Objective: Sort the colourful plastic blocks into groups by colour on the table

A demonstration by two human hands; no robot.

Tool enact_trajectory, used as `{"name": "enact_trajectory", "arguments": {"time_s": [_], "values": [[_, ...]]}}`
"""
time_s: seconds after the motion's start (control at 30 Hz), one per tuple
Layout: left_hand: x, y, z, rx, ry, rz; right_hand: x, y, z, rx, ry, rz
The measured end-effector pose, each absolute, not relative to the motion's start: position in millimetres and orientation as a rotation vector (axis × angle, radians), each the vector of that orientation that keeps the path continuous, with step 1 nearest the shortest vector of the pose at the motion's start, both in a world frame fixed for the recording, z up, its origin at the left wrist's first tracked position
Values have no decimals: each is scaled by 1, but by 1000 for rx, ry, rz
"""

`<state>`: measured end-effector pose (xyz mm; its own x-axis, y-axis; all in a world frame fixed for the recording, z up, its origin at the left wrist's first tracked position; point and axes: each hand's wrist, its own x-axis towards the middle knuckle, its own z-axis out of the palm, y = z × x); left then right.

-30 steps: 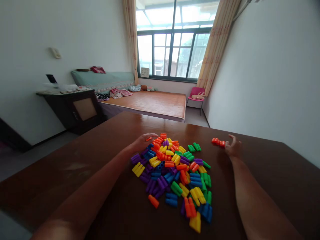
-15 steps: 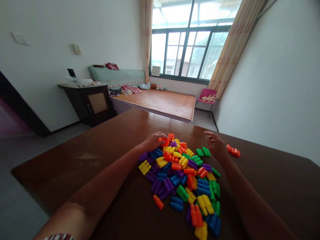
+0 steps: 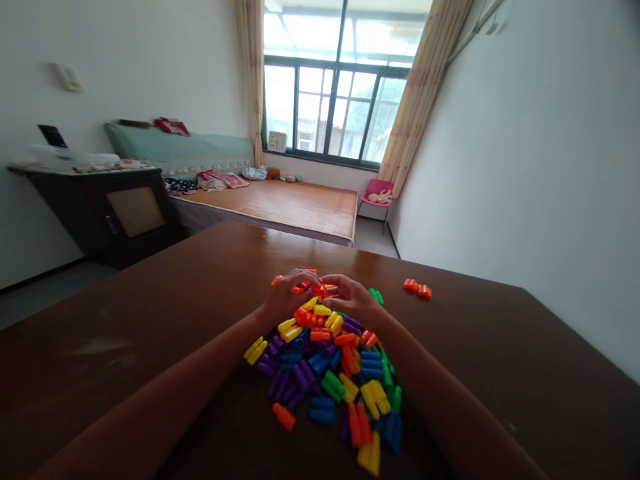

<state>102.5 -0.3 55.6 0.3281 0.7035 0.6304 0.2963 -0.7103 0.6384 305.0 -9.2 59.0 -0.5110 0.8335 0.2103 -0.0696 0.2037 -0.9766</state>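
At the far end of a heap of bullet-shaped plastic building blocks (image 3: 303, 377), my two hands meet. My left hand (image 3: 290, 293) curls its fingers round an orange block (image 3: 319, 291). From the other side, my right hand (image 3: 353, 300) closes its thumb and fingers on the same piece; part of it is hidden by the fingers. Yellow blocks (image 3: 323, 310) lie just below the fingertips, and a green block (image 3: 377, 296) is beside my right hand. The heap mixes orange, yellow, green, blue and purple pieces, many with paired barrels.
The brown table (image 3: 125, 333) carries the heap. A few orange blocks (image 3: 418, 289) stand apart in a row at the right. Beyond the table are a bed (image 3: 295, 207), a dark cabinet (image 3: 100, 213) and a pink chair (image 3: 377, 189).
My right hand has moved left from the heap's right side to meet my left hand at the orange block. The camera view has turned to the right.
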Motion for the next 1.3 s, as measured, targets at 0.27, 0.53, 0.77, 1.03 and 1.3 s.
{"name": "enact_trajectory", "arguments": {"time_s": [0.27, 0.53, 0.77, 1.03, 1.3], "values": [[87, 11, 59, 2267, 939, 1310, 405, 48, 46, -1053, -1500, 871], [58, 33, 53, 2076, 1029, 1357, 590, 72, -31, -1577, -1011, 335], [57, 35, 51, 2114, 1041, 1326, 587, 73, -43, -1580, -1220, 367], [30, 56, 33, 2076, 1227, 1302, 591, 66, -41, -1730, -1278, 215], [13, 61, 15, 2133, 1305, 993, 543, 64, -5, -1664, -1331, -159]]}}
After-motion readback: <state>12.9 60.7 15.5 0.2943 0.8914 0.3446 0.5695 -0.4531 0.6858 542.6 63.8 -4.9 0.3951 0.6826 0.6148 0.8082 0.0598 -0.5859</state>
